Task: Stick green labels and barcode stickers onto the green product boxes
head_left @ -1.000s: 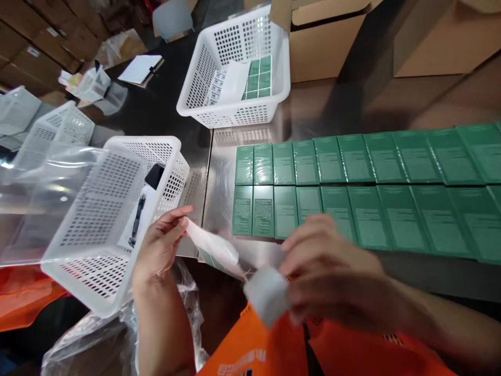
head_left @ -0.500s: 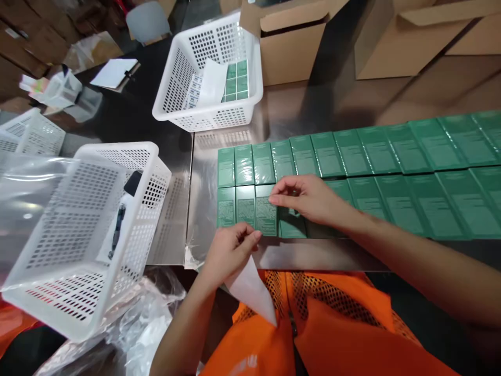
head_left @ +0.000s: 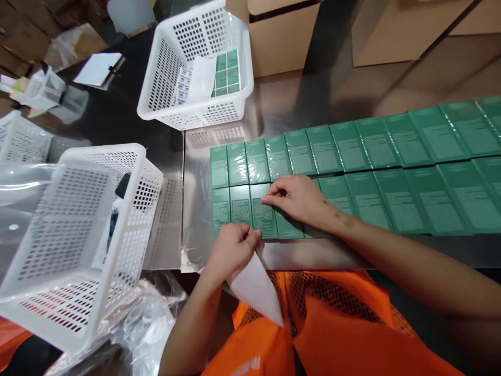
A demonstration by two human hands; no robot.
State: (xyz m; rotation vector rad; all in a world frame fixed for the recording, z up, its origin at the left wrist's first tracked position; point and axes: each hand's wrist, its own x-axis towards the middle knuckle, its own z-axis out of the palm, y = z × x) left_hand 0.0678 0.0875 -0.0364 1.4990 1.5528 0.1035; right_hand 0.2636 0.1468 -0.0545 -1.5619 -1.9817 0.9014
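Two long rows of flat green boxes (head_left: 376, 151) wrapped in clear film lie on a steel table (head_left: 195, 156). My right hand (head_left: 299, 198) rests on the near row, its fingertips pressing the top edge of the third green box (head_left: 263, 214) from the left. My left hand (head_left: 234, 246) is at the table's near edge, just below that box, with its fingers pinched on a white backing sheet (head_left: 256, 290) that hangs down over my orange vest (head_left: 332, 334).
A white perforated basket (head_left: 117, 230) with a pen and a dark object stands tilted at the left. Another white basket (head_left: 195, 109) with label sheets sits behind the rows. Cardboard boxes (head_left: 282, 36) line the back. Clear plastic film (head_left: 144, 324) lies below the table edge.
My right hand has gone from in front of my chest to the near row of boxes and settled on the third one. My left hand came right to the table edge with the sheet.
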